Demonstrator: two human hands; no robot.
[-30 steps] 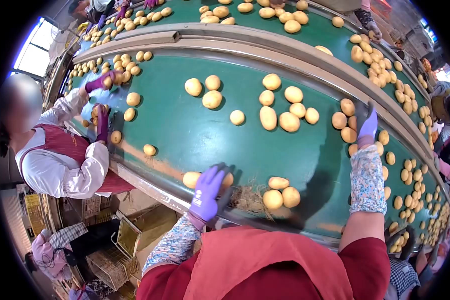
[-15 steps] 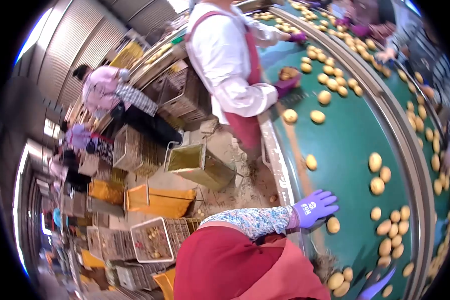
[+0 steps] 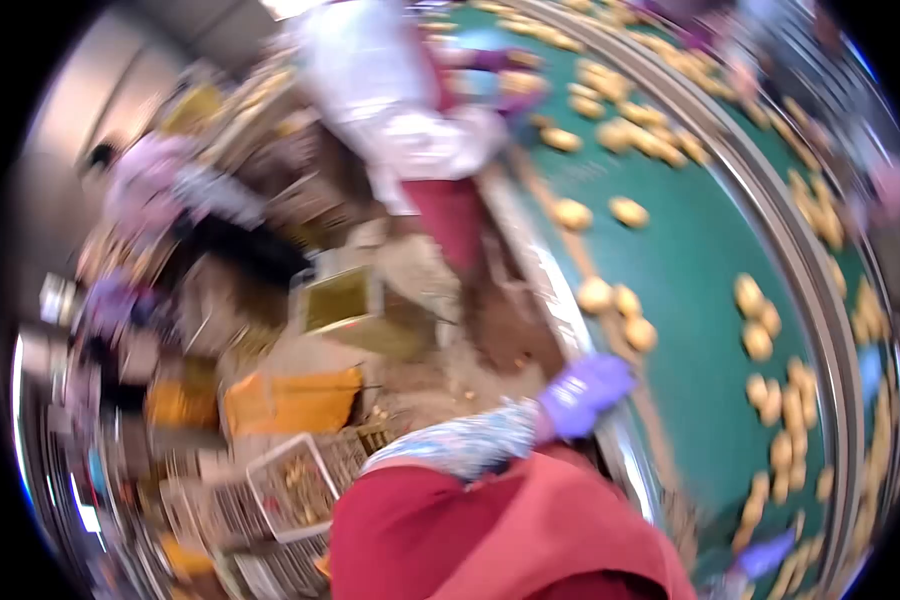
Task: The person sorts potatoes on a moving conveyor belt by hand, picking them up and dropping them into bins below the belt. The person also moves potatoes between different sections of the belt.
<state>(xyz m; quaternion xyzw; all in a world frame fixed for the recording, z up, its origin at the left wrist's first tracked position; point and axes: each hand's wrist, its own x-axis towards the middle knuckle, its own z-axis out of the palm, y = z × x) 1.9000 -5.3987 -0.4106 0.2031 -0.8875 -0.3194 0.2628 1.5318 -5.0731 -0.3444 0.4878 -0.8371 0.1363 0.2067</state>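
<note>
Heavy motion blur, so we log only what reads clearly.

Nearest the camera are the wearer's red apron (image 3: 490, 530) and a floral sleeve (image 3: 470, 445). The sleeve runs up to the left hand (image 3: 582, 395), which wears a purple glove and lies over the metal rim (image 3: 555, 290) of the green belt (image 3: 700, 250). The fingers look curled toward the belt, but we cannot tell whether they close on anything.

Three potatoes (image 3: 620, 310) sit on the belt just beyond that hand. The closest potato (image 3: 640, 334) is just beside the glove, and we cannot say whether they touch.

The right hand (image 3: 765, 553) shows only as a purple smear low at the bottom edge, over the belt among more tubers. We cannot read its grip.

On the floor left of the belt we see a white crate (image 3: 290, 490), then an orange crate (image 3: 290, 400), then a green box (image 3: 345, 300).

Farther along, a co-worker (image 3: 400, 110) in white sleeves and a red apron stands against the rim. More yellow tubers are scattered on the belt past them.
</note>
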